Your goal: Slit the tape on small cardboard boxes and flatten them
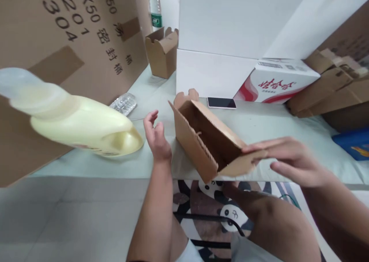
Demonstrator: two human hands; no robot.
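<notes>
An open-topped cardboard box (194, 148) stands on the pale-green cloth in front of me, one end flap folded outward toward my right. My right hand (294, 160) has its fingers at that flap, with the flap's tip between them and the thumb held a little apart. To the left of the box, my left hand (158, 139) is raised with fingers half curled and thumb apart, holding nothing. A large bottle of pale yellow liquid (86, 123) is close by on the left. The dark inside of the box is only partly visible.
A smaller cardboard box (164, 56) stands behind, near a water bottle (155, 8). White boxes (213, 71) line the back, with a phone (221, 102) before them. A big carton (95, 54) fills the left; a blue item (353, 144) lies right. The cloth-covered table (106, 167) ends near my knees.
</notes>
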